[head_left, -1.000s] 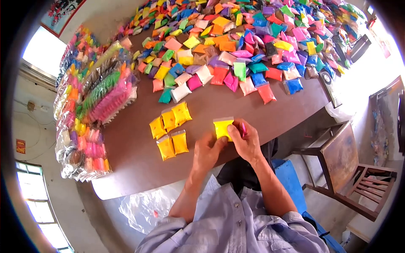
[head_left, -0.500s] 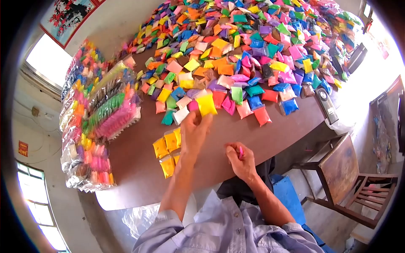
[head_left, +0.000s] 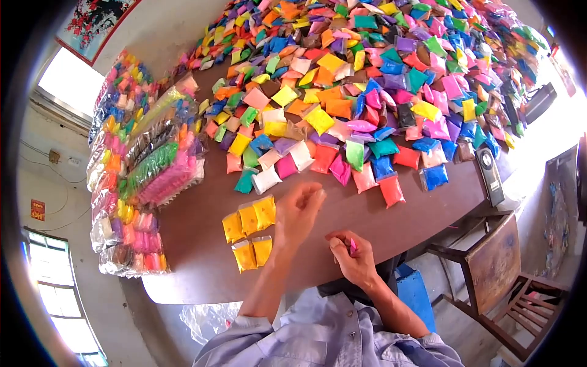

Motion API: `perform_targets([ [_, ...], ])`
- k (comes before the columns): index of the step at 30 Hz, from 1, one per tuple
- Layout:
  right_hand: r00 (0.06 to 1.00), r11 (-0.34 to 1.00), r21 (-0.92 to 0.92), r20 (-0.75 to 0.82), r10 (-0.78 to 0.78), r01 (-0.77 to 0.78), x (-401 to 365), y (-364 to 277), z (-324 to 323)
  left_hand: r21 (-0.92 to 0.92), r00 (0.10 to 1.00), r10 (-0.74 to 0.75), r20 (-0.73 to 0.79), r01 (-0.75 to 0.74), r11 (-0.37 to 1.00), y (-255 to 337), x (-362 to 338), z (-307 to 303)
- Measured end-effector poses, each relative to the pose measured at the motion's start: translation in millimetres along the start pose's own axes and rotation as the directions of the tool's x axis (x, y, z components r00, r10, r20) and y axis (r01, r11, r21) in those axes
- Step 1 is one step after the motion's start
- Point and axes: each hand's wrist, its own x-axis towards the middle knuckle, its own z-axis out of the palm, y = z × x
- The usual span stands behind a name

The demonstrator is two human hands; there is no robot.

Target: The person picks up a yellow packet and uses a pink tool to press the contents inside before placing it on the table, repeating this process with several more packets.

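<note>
- The five yellow packets (head_left: 247, 220) lie on the table (head_left: 202, 229) in two rows, three farther from the person and two nearer, just beside the left forearm.
- The left hand (head_left: 299, 205) is between these packets and the big pile (head_left: 342, 110). Its fingers are bent and close together; I see no packet in them, but whether the thumb touches them I cannot tell.
- The right hand (head_left: 354, 260) is folded around a small pink thing (head_left: 353, 246), which shows between the fingers. What it is, I cannot tell.
- Each packet looks to me very light and soft, like a small cushion, so one hand should be enough.
- The plastic shines, and I think it can slip under dry fingertips.
- Better to pinch the flat clear edge, or hold gently both sides; a hard squeeze in the middle could maybe burst the seam.
</note>
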Motion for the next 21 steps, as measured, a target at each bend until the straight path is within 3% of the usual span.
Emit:
perform_targets([
  [5, 0.997, 0.997, -0.070, 0.075, -0.017, 0.022, 27.9, -13.7, -4.9, -0.015, 0.997, -0.052, -0.049, 0.051, 0.999, 5.1, 0.1, -29.2],
  [7, 0.995, 0.981, -0.166, 0.044, -0.092, 0.098, 44.9, -15.5, -8.2, 0.026, 0.992, -0.020, -0.122, 0.023, 0.999, 13.6, 5.0, -51.9],
  [9, 0.997, 0.972, -0.225, -0.021, -0.074, 0.068, 62.1, -25.9, -7.6, 0.109, 0.971, 0.020, -0.237, 0.006, 0.994, 23.8, 11.5, -82.6],
  [10, 0.997, 0.974, -0.215, -0.005, -0.079, 0.076, 71.7, -32.5, -6.4, 0.111, 0.958, 0.075, -0.275, -0.046, 0.993, 33.0, 13.1, -95.1],
  [11, 0.996, 0.985, -0.152, 0.007, -0.084, 0.084, 78.5, -40.6, -2.7, 0.043, 0.946, 0.028, -0.324, -0.014, 0.999, 42.2, 13.5, -105.1],
  [15, 0.997, 0.984, -0.176, 0.072, -0.023, 0.035, 104.1, -36.9, 7.9, 0.094, 0.917, 0.033, -0.397, 0.005, 0.996, 32.6, 16.6, -146.9],
  [17, 0.976, 0.943, -0.261, 0.131, -0.176, 0.205, 115.9, -28.0, 15.1, 0.111, 0.906, 0.058, -0.419, -0.013, 0.994, 31.5, 16.5, -154.2],
  [21, 0.954, 0.905, -0.325, 0.209, -0.215, 0.275, 134.2, -30.4, 34.9, 0.109, 0.899, 0.063, -0.433, -0.018, 0.994, 26.5, 20.8, -163.6],
])
